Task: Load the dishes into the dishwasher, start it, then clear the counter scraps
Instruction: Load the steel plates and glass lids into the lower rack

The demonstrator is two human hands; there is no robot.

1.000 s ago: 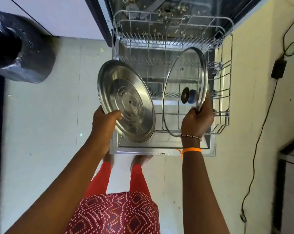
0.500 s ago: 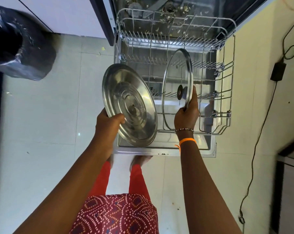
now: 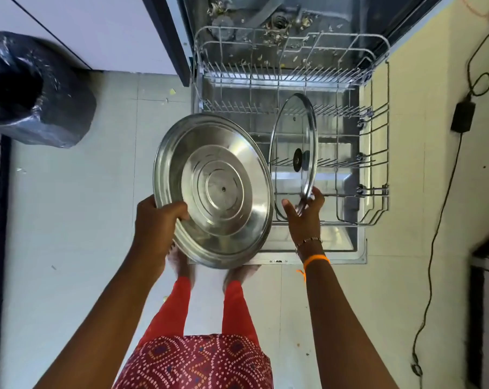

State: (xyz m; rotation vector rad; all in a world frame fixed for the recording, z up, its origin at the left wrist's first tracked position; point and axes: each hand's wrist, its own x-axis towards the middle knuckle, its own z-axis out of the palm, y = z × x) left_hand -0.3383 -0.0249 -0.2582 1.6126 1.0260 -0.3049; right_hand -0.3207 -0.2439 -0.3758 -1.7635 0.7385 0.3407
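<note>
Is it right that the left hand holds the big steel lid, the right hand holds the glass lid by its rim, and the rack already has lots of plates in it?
Not quite. The head view shows the rack holding no plates. The left hand grips the steel lid, and the right hand holds the glass lid by its rim.

A home kitchen: the open dishwasher (image 3: 288, 108) sits built in under pale cabinet fronts (image 3: 91, 29), its wire rack (image 3: 378, 164) pulled out over a light tiled floor (image 3: 83, 220). Left of the dishwasher stands a bin lined with a black bag (image 3: 32, 88); to its right a black cable and power adapter (image 3: 462, 116) trail along a cream wall
</note>
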